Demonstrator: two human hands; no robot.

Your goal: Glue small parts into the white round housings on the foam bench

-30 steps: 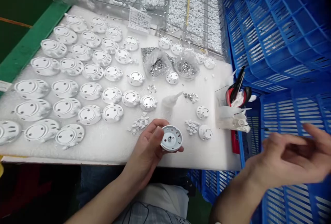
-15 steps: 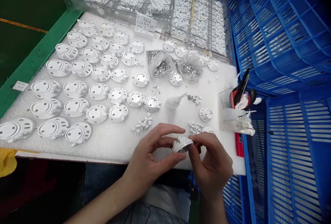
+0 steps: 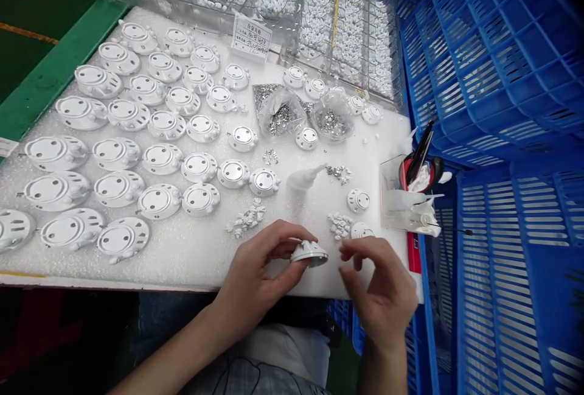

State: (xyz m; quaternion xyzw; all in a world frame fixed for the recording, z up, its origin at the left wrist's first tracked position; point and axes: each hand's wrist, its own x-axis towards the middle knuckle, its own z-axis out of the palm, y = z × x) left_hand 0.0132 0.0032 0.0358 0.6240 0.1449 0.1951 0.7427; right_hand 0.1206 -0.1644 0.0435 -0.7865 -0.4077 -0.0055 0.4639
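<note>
A white round cap-like part (image 3: 309, 252) is tilted on edge between the thumb and fingers of my left hand (image 3: 267, 264), above the front of the foam sheet. Its hollow underside faces down toward me. To its right, my right hand (image 3: 381, 282) is apart from the part, with thumb and forefinger spread and nothing visible between them. Just beyond the right hand lie a similar white part (image 3: 362, 230) and a small pile of tiny white pieces (image 3: 340, 224). A white squeeze bottle with a thin nozzle (image 3: 301, 181) stands beyond my left hand.
Rows of finished-looking white parts (image 3: 116, 188) cover the left side of the foam. Bags of small silver pieces (image 3: 281, 115) lie mid-table, with clear divided trays (image 3: 314, 60) behind. At right are a clear box (image 3: 392, 215) with scissors (image 3: 422, 167) and stacked blue crates (image 3: 506, 60).
My right hand has let go of the white part and drawn away to the right, its fingers parting. My left hand keeps the part and has shifted slightly left.
</note>
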